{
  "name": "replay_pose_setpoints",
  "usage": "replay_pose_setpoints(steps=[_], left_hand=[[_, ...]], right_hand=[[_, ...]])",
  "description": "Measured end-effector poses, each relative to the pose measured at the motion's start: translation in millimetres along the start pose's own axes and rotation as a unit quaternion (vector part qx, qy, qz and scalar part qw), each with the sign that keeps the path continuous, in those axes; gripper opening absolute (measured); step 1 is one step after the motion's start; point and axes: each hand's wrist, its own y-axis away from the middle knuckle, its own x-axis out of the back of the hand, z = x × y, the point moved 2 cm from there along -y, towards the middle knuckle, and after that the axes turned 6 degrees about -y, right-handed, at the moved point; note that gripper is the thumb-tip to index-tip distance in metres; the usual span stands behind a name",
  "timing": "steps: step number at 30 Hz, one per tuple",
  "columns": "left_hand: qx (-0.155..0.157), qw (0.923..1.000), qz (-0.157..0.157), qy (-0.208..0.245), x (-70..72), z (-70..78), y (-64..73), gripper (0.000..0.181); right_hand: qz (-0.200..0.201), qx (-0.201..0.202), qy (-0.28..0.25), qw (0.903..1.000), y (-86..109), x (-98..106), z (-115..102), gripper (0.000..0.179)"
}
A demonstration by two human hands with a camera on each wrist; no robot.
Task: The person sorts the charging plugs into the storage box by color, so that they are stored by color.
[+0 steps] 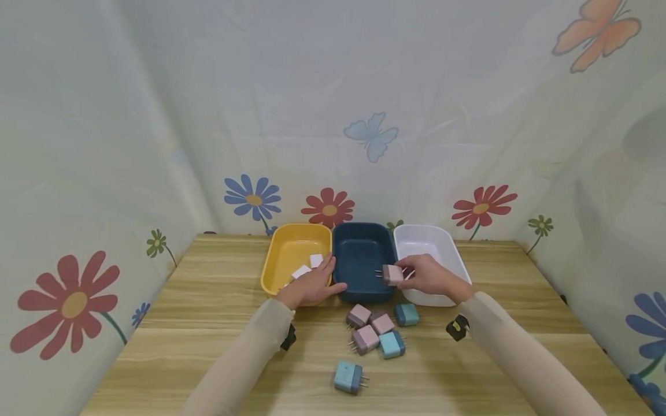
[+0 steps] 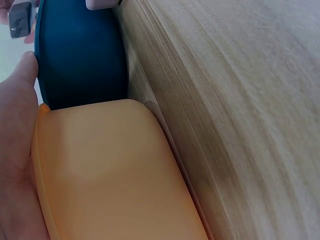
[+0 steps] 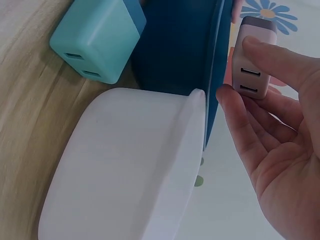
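Observation:
My right hand (image 1: 429,274) pinches a pink plug charger (image 1: 392,275) between thumb and fingers, over the right side of the navy bin (image 1: 363,251). Its prongs point left in the head view, and two USB slots show on the charger (image 3: 251,80) in the right wrist view. My left hand (image 1: 311,285) rests with extended fingers across the near right rim of the yellow bin (image 1: 291,248). The left thumb reaches the navy bin's rim (image 2: 42,75). White chargers (image 1: 302,271) lie inside the yellow bin, partly hidden by that hand.
A white bin (image 1: 429,242) stands right of the navy one, the three side by side. In front lie several chargers: pink ones (image 1: 365,338) and teal ones (image 1: 407,315), with one teal charger (image 1: 348,377) nearer the front. A patterned curtain (image 1: 322,115) hangs behind the wooden table (image 1: 208,323).

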Motion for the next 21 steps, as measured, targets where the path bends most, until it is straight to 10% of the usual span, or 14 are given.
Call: replay_pose_setpoints(steps=[21], left_hand=[[0.008,0.9998,-0.004,0.016,0.6,1.2,1.8,0.091]], right_hand=[[-0.002,-0.037,0.022,0.9991,-30.6,-4,12,0.039]])
